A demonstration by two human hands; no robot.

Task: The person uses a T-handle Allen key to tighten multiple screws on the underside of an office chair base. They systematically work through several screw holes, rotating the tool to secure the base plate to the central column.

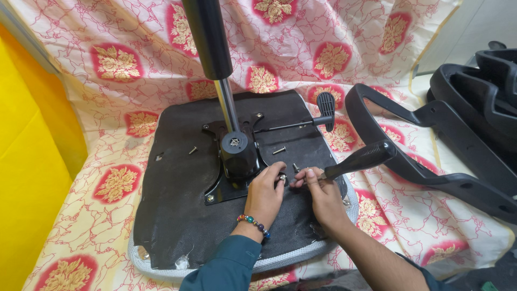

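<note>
Left hand (pixel 265 193), beaded bracelet at wrist, fingers curled, pinching small bolt (pixel 282 177) upright against black metal mechanism plate (pixel 215 189). Right hand (pixel 321 193) closed around black-handled screwdriver (pixel 360 158); long axis slanting up-right from hand, tip hidden by fingers, beside bolt. Hands touching, both equally near. Plate on upturned chair seat (pixel 177 215): matte black fabric underside, grey mesh rim. Glossy gas cylinder (pixel 212 48) rising from plate. Loose screws (pixel 279 151) just beyond fingers. Seat on floral cloth (pixel 118 64); black plastic armrest (pixel 431 161) toward right edge.
</note>
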